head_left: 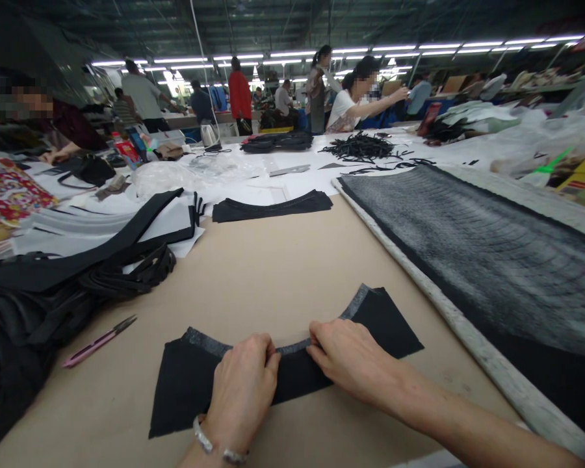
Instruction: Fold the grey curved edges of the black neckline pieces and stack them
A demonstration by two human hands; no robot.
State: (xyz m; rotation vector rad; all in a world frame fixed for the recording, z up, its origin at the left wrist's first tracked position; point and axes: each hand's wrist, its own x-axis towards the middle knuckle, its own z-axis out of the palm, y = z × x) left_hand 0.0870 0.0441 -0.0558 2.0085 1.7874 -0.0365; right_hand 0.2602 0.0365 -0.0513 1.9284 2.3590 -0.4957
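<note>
A curved black fabric piece (299,377) lies on the tan table surface (273,260), with a narrow grey strip (355,304) along its concave upper edge. My left hand (247,383), a bracelet at its wrist, pinches that edge left of the middle. Just to the right, my right hand (344,354) has its thumb and fingers closed on the same edge. Between the two hands a short length of the strip shows. The piece's two ends spread out flat on either side.
Pink-handled snips (100,341) lie at the left, beside black strips (127,273) and stacked pieces. More curved black pieces (273,207) sit farther back. A large dark speckled sheet (468,240) with a pale raised edge fills the right. Several people work beyond.
</note>
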